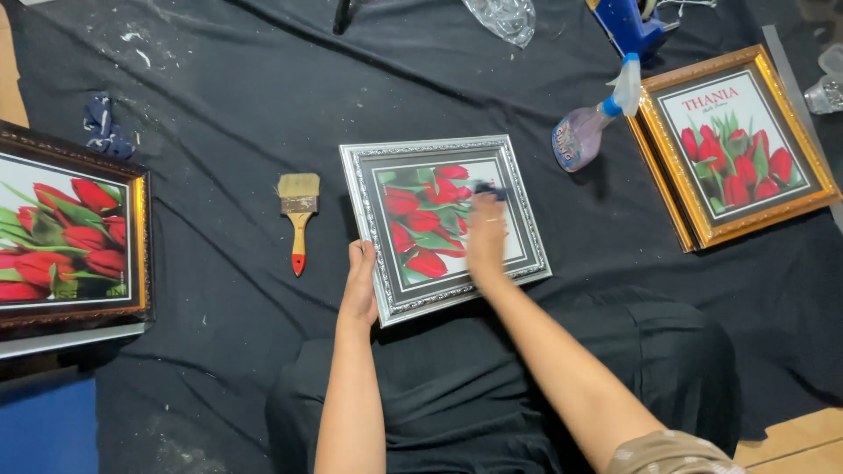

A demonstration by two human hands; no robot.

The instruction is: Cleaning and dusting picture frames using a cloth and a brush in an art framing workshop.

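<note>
Lying flat in the middle of the black cloth (219,132), just beyond the person's knees, the silver picture frame (443,226) sits turned a little clockwise, its near left corner closest to the body. Its moulding is ornate and silvery, with a dark inner mat around a print of red tulips on green leaves behind glass.

The left hand (360,285) closes its grip on the near left edge, seemingly to keep the frame from sliding. The right hand (486,237) lies on the glass, fingers pressed down on a small dark cloth pad (491,189) at the fingertips; the hand is blurred, so its hold on the pad is hard to read exactly.

To the left, a paintbrush (299,218) with a red-tipped wooden handle lies apart from the frame. Farther left a dark-framed tulip picture (70,237) rests at the cloth's edge. To the right, a spray bottle (590,123) lies on its side beside a gold-framed tulip picture (733,145).
</note>
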